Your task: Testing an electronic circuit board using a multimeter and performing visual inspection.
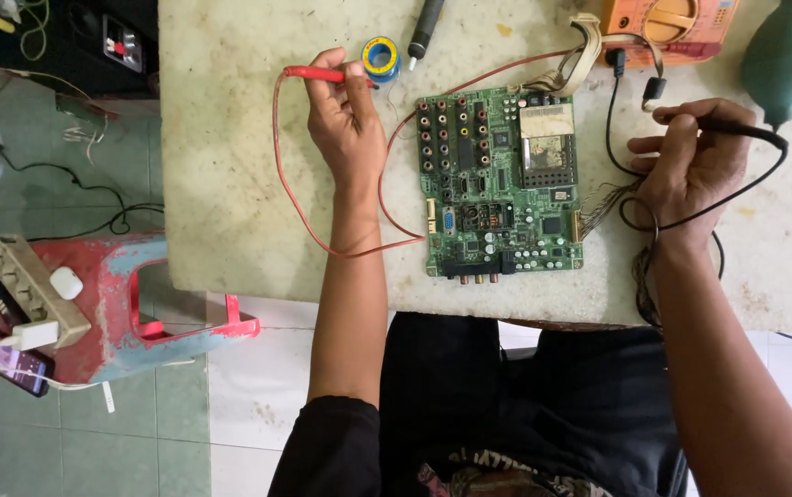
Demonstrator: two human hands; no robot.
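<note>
A green circuit board (499, 179) lies flat on the pale stone table (230, 184), between my two hands. My left hand (345, 120) is left of the board and grips a red test probe (318, 74), whose red lead (290, 189) loops down and back toward the board. My right hand (691, 161) is right of the board and holds a black test probe (737, 129), with its black lead (700, 213) curling under the hand. Neither probe tip touches the board.
An orange meter (668, 28), a grey-green rubber blower bulb (787, 51), a blue-and-yellow roll of solder (380, 58) and a dark pen-shaped tool (425, 28) lie at the table's far edge. A red plastic stool (129, 304) with a power strip (23, 285) and phone (17, 364) stands at left.
</note>
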